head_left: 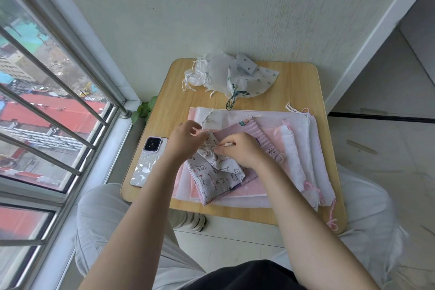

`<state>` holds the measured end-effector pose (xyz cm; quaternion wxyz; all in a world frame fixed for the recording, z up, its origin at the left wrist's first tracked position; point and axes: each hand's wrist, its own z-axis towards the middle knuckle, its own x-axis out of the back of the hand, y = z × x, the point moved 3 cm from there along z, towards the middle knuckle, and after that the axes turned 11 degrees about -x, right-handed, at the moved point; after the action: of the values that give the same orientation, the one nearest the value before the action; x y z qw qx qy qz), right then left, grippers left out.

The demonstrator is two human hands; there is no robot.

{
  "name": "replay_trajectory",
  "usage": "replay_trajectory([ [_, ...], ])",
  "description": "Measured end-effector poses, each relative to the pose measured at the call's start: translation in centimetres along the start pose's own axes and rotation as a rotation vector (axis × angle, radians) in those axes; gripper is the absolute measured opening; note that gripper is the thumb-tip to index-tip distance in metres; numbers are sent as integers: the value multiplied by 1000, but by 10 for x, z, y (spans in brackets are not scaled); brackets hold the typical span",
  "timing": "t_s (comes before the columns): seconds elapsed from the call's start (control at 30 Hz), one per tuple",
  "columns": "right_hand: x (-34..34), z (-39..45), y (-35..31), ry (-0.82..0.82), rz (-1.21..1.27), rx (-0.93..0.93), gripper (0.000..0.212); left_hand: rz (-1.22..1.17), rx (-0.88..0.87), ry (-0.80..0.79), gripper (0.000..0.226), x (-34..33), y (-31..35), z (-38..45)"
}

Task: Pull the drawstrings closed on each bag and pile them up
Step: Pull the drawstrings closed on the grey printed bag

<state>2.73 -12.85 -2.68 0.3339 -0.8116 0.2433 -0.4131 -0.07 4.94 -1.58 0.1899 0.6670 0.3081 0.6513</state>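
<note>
A small grey cat-print drawstring bag [217,173] lies on top of a spread of flat bags, its neck bunched between my hands. My left hand [186,140] pinches a cord end at the bag's left. My right hand [242,152] pinches the other cord at its right. Under it lie a purple striped bag [256,130], pink bags [275,139] and white bags [303,139] with pink cords. At the table's far side sits a heap of cinched bags: white ones [207,75] and a cactus-print one [256,81] with a dark green cord.
The small wooden table [296,87] stands against a wall, with a window and metal bars to the left. A phone [149,163] lies face down at the table's left edge. My knees flank the table; a green leaf [143,109] shows by the sill.
</note>
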Motion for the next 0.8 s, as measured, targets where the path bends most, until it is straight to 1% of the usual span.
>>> replay_trajectory([
  [0.03,0,-1,-1,1,-1,1,28,27,18,-6,29,-1,-1,1],
  [0.1,1,-2,-1,-1,7,0,25,76,79,-41,49,-3,-4,1],
  [0.13,0,-2,-1,-4,8,0,24,110,108,-48,53,-3,-5,0],
  [0.2,0,-2,-1,-5,5,-2,24,196,153,-41,54,-3,-4,-2],
  [0.27,1,-1,-1,-1,9,-3,23,222,160,-50,53,-2,-1,-1],
  [0.33,2,-1,0,1,23,1,22,163,169,-79,49,-5,-1,1],
  [0.37,1,-1,0,1,24,0,23,130,154,-89,42,-5,0,2],
  [0.4,0,0,1,3,19,-2,26,96,117,-90,31,-4,3,2],
  [0.47,-3,0,1,7,8,2,37,24,9,-29,14,-2,13,-1],
  [0.5,-3,0,1,6,2,-3,40,-41,-35,10,11,-1,19,-2],
  [0.53,-3,0,0,3,4,-9,39,-145,-58,30,11,-2,23,-4],
  [0.6,-2,0,0,-8,15,-12,31,-352,-52,1,14,-6,29,-6],
  [0.63,-1,-1,-1,-8,17,-3,30,-393,-48,-30,15,-7,32,-8],
  [0.73,2,1,0,-4,65,14,25,-342,-65,-62,14,-13,31,-8],
  [0.8,9,1,0,2,158,-1,24,-167,-125,-39,13,-15,30,-5],
])
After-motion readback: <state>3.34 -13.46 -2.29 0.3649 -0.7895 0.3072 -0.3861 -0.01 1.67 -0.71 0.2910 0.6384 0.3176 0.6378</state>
